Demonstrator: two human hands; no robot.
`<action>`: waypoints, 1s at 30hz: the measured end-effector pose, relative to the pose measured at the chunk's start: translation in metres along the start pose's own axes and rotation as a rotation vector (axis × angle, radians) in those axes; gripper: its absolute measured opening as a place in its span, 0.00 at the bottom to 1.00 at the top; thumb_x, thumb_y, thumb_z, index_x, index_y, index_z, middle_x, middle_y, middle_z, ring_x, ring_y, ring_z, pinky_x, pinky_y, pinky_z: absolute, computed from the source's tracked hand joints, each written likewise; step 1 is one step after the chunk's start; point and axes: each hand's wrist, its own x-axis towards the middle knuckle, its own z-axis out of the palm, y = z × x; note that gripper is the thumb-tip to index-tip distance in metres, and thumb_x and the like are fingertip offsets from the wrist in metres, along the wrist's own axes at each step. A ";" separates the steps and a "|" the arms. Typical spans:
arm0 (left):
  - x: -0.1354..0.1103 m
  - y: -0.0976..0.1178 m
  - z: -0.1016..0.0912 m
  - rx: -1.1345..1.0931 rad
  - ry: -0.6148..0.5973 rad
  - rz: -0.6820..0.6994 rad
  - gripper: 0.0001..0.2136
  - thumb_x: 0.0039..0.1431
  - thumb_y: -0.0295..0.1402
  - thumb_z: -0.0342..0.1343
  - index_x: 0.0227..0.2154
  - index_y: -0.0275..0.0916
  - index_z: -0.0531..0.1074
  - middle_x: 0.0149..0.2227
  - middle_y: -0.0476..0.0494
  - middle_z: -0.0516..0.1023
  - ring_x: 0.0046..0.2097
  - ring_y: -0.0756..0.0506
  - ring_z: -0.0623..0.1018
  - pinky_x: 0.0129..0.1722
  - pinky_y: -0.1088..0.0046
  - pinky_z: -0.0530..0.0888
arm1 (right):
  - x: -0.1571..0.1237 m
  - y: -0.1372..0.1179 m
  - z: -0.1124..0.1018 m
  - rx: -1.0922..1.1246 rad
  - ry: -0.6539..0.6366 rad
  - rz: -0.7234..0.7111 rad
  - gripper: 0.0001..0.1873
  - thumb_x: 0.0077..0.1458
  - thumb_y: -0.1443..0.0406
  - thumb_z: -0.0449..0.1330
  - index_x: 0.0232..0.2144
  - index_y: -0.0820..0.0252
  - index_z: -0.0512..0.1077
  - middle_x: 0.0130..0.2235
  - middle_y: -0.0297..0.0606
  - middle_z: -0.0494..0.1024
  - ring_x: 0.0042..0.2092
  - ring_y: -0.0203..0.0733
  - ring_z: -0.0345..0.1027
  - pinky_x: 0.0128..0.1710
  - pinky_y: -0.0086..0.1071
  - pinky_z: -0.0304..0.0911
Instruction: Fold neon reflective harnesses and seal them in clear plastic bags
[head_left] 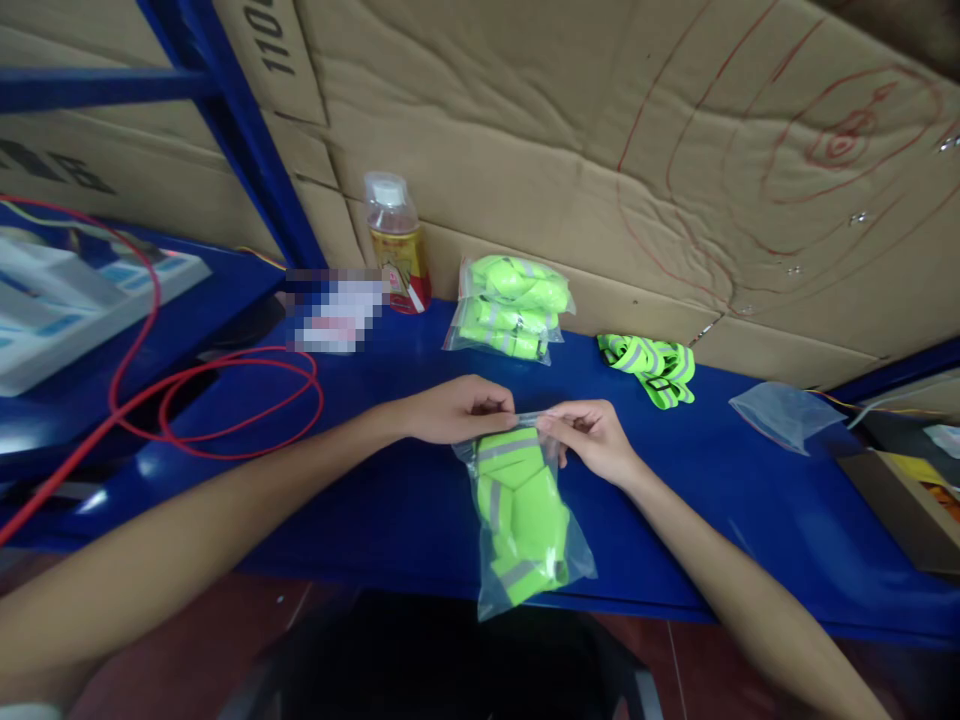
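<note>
A clear plastic bag [525,520] with a folded neon-green reflective vest inside lies on the blue table [375,500], its lower end hanging over the near edge. My left hand [457,408] pinches the bag's top strip from the left. My right hand [589,438] pinches the same top strip from the right, fingers pressed together. The two hands almost touch at the bag's mouth.
A stack of bagged green vests [510,308] sits at the back by the cardboard wall. A loose folded vest [651,368] and an empty clear bag [776,412] lie to the right. A bottle [396,240], a red cable [225,400] and an open box [907,500] are nearby.
</note>
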 end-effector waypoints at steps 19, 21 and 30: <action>0.000 -0.004 0.011 -0.009 0.013 0.007 0.22 0.73 0.48 0.51 0.28 0.35 0.68 0.24 0.53 0.60 0.27 0.52 0.61 0.26 0.76 0.55 | -0.002 0.001 0.007 -0.027 0.044 -0.037 0.25 0.56 0.45 0.71 0.31 0.63 0.83 0.24 0.38 0.80 0.19 0.32 0.65 0.16 0.26 0.63; 0.000 -0.003 0.012 0.002 0.031 0.023 0.20 0.74 0.47 0.51 0.33 0.35 0.71 0.25 0.53 0.62 0.28 0.51 0.62 0.27 0.76 0.56 | -0.003 -0.001 0.007 -0.032 0.045 -0.055 0.24 0.57 0.46 0.71 0.32 0.63 0.83 0.24 0.37 0.80 0.18 0.32 0.64 0.16 0.26 0.62; 0.000 0.000 0.014 -0.092 -0.080 0.019 0.21 0.75 0.46 0.50 0.30 0.35 0.68 0.27 0.52 0.61 0.29 0.51 0.61 0.28 0.76 0.58 | -0.004 0.004 0.008 -0.066 0.016 -0.046 0.24 0.59 0.46 0.70 0.35 0.63 0.85 0.24 0.38 0.81 0.18 0.32 0.64 0.15 0.26 0.61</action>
